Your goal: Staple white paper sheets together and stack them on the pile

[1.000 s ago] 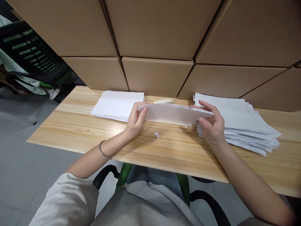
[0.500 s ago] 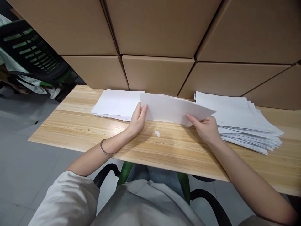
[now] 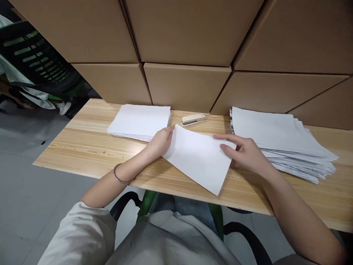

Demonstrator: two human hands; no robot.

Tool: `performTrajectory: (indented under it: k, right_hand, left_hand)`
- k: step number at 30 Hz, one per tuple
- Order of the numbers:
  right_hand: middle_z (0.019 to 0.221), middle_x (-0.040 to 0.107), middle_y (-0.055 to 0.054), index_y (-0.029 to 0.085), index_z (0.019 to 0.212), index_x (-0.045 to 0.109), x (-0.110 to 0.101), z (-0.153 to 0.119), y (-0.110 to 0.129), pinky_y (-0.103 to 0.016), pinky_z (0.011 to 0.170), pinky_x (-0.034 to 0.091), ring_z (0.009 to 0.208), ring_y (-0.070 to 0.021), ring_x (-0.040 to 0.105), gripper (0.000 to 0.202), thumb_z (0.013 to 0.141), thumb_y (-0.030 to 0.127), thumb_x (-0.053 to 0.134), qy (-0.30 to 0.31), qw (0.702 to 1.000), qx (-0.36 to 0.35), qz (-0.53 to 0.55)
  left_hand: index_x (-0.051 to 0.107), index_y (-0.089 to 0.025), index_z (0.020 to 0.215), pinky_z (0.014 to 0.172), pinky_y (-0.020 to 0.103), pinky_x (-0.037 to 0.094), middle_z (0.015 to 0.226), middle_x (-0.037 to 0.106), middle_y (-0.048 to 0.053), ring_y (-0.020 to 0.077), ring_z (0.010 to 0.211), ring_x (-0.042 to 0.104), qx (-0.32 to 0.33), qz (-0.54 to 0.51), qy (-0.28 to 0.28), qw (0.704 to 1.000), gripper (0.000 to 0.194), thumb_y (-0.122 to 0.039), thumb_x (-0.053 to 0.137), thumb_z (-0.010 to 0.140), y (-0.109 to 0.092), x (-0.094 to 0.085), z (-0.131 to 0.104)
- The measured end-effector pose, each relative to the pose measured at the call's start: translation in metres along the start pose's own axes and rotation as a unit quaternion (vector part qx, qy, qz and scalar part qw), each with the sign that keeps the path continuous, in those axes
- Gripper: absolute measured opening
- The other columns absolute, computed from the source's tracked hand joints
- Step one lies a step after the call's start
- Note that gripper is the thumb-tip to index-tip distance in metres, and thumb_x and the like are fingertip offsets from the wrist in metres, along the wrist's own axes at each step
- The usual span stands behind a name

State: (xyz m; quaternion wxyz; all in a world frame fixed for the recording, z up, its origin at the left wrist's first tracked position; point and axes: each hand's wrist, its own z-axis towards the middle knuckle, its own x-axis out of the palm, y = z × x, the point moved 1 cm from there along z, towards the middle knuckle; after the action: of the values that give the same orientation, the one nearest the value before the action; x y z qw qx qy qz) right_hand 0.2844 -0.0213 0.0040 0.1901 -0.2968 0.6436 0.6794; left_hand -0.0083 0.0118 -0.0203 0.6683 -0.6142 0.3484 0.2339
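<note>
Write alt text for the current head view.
A person's left hand holds white paper over a wooden table, the right hand at its right edge. Beyond, a stapler lies between a small stack and a larger, uneven stack, before brown boxes.

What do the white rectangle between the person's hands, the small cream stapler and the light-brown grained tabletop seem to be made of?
White rectangle: likely matte paper; thin, crisp-edged, without gloss.
Small cream stapler: smooth upper looks like plastic; the darker underside may be metal, hard to tell.
Light-brown grained tabletop: streaky grain suggests wood, perhaps laminate, with a faint sheen.
</note>
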Motion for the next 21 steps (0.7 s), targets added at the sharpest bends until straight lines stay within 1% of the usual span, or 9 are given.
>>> performTrajectory:
  k: [2,4,6,8,10,13,15,18,21]
  right_hand:
    - [0.085,0.076,-0.001,0.028,0.111,0.078,0.001,-0.003,0.000,-0.032,0.054,0.043,0.049,-0.0146,0.052,0.036,0.085,0.040,0.056,0.064,0.996,0.008,-0.068]
    - [0.068,0.071,-0.001,0.027,0.120,0.075,0.002,-0.007,0.002,-0.033,0.058,0.045,0.053,-0.0183,0.057,0.043,0.087,0.043,0.054,0.062,0.986,-0.012,-0.157]
    - [0.065,0.068,-0.003,0.023,0.131,0.069,0.002,-0.010,0.008,-0.034,0.061,0.046,0.060,-0.0221,0.061,0.051,0.089,0.046,0.054,-0.028,0.968,-0.034,-0.245]
    - [0.077,0.071,-0.009,0.018,0.133,0.067,0.003,-0.009,0.017,-0.036,0.063,0.047,0.067,-0.0248,0.065,0.052,0.092,0.047,0.051,-0.144,0.938,-0.057,-0.311]
    - [0.094,0.072,-0.015,0.015,0.132,0.067,0.009,-0.001,0.028,-0.039,0.071,0.051,0.083,-0.0291,0.068,0.048,0.096,0.040,0.046,-0.196,0.917,-0.098,-0.332]
    - [0.126,0.067,-0.021,0.009,0.140,0.059,0.030,0.026,0.035,-0.051,0.098,0.051,0.119,-0.0360,0.062,0.050,0.095,0.023,0.042,-0.110,0.925,-0.196,-0.305]
    - [0.152,0.051,-0.018,0.008,0.148,0.049,0.049,0.048,0.034,-0.053,0.119,0.036,0.143,-0.0339,0.045,0.060,0.089,0.012,0.042,-0.037,0.930,-0.239,-0.276]
    - [0.162,0.040,-0.012,0.010,0.154,0.042,0.074,0.072,0.026,-0.051,0.127,0.024,0.152,-0.0255,0.032,0.069,0.086,0.003,0.033,0.010,0.941,-0.243,-0.236]
    - [0.163,0.038,-0.009,0.011,0.155,0.041,0.088,0.080,0.021,-0.049,0.127,0.023,0.154,-0.0221,0.028,0.070,0.087,0.000,0.028,0.021,0.948,-0.233,-0.217]
  left_hand:
    - [0.062,-0.013,0.133,0.103,0.042,0.050,0.128,0.070,0.017,0.0295,0.120,0.065,0.012,0.010,-0.010,1.000,0.045,-0.020,0.035,0.098,0.000,0.004,0.002]
    - [0.063,-0.012,0.132,0.102,0.041,0.051,0.123,0.072,0.016,0.0289,0.117,0.067,0.016,0.010,-0.016,1.000,0.045,-0.019,0.035,0.098,0.000,0.009,0.005]
    - [0.063,-0.012,0.132,0.101,0.041,0.050,0.120,0.073,0.016,0.0287,0.116,0.067,0.017,0.004,-0.020,1.000,0.045,-0.019,0.035,0.098,0.000,0.013,0.008]
    - [0.063,-0.012,0.132,0.101,0.041,0.050,0.118,0.073,0.016,0.0291,0.115,0.067,0.018,0.002,-0.020,1.000,0.045,-0.020,0.034,0.099,0.000,0.016,0.010]
    - [0.063,-0.013,0.132,0.101,0.042,0.050,0.117,0.072,0.016,0.0293,0.114,0.067,0.024,0.005,-0.018,1.000,0.045,-0.022,0.034,0.100,-0.001,0.019,0.013]
    - [0.061,-0.012,0.135,0.101,0.041,0.049,0.118,0.071,0.016,0.0282,0.112,0.067,0.036,0.012,-0.017,0.999,0.046,-0.021,0.033,0.100,-0.003,0.024,0.017]
    - [0.059,-0.010,0.137,0.101,0.041,0.049,0.118,0.071,0.017,0.0279,0.111,0.067,0.038,0.021,-0.017,0.999,0.047,-0.020,0.032,0.100,-0.003,0.027,0.019]
    - [0.061,-0.011,0.133,0.100,0.041,0.049,0.114,0.071,0.017,0.0279,0.109,0.067,0.040,0.029,-0.024,0.999,0.045,-0.019,0.032,0.100,-0.003,0.030,0.022]
    - [0.064,-0.013,0.127,0.100,0.040,0.049,0.109,0.071,0.015,0.0275,0.106,0.067,0.043,0.026,-0.031,0.998,0.042,-0.018,0.033,0.100,-0.003,0.032,0.023]
